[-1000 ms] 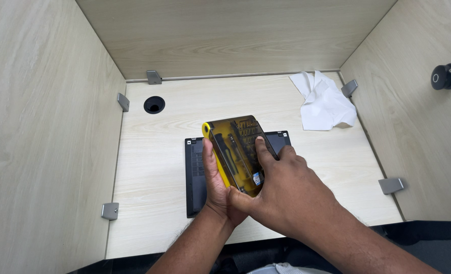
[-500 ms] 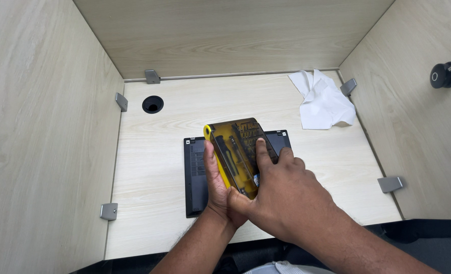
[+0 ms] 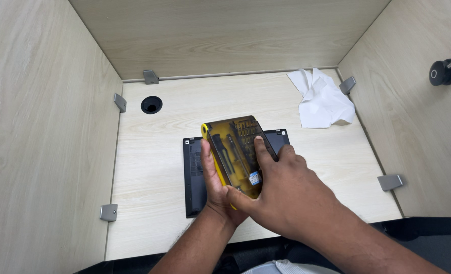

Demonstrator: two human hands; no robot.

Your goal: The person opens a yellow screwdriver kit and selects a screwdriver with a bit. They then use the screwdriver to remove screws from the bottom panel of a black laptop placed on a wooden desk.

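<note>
Cradling a yellow tool case (image 3: 234, 152) from below and along its near-left edge: left hand (image 3: 216, 185), fingers curled up against the case's side, palm under the near end. Clamping from the opposite side: right hand (image 3: 281, 195), closed on the case, thumb across the near corner, index finger stretched up the clear lid along the right edge. Long axis of the case running away from both hands, tipped slightly leftward at the far end. Held just above a dark laptop (image 3: 197, 177) lying base-up directly beneath the hands; whether touching it, cannot tell. Both hands equally near, right on top. Far beyond the right hand, well apart: crumpled white tissue (image 3: 322, 99).
</note>
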